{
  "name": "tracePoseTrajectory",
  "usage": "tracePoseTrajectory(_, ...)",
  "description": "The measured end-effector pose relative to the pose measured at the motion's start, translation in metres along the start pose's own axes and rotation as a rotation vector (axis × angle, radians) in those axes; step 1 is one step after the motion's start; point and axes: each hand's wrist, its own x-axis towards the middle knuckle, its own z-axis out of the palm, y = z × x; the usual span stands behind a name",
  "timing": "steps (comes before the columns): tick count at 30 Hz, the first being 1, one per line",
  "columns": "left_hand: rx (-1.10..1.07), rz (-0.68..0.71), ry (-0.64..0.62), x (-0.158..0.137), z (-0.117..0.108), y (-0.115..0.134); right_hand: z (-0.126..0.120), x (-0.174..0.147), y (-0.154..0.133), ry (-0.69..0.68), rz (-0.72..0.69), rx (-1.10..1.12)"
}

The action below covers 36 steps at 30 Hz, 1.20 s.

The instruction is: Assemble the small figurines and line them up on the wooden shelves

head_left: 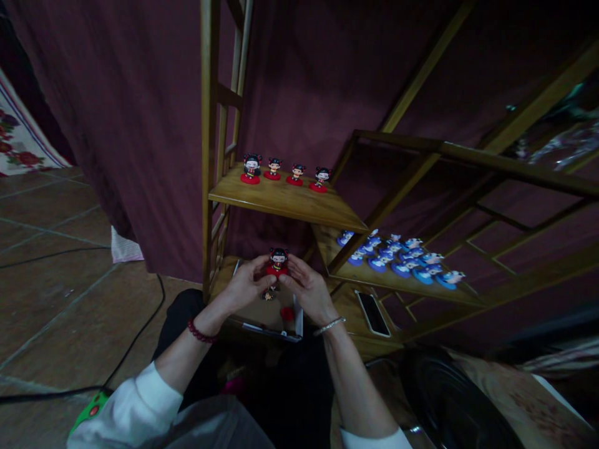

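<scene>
Between my two hands a small doll figurine with black hair and a red round base is held upright. My left hand grips the base from the left, thumb at the front. From the other side my right hand closes on the same base. Below them lies an open shallow box with a brown inside, which holds another small figurine and a red round piece. On the shelf above, several similar figurines on red bases stand in a row.
The wooden shelf unit stands before a dark red curtain. Several blue-and-white figurines fill a lower shelf at right. A phone lies below it. Black cables and a green power strip lie on the tiled floor at left.
</scene>
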Motion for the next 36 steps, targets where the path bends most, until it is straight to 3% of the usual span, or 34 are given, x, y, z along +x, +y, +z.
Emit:
tracePoseTrajectory(14,0.046,0.086,0.011,-0.002,0.003,0.022,0.003,-0.002,-0.024,-0.009,-0.018,0.043)
tracePoseTrajectory(36,0.006,0.181,-0.057,0.007,0.004,0.055,-0.007,0.0,-0.065,0.021,-0.178,-0.084)
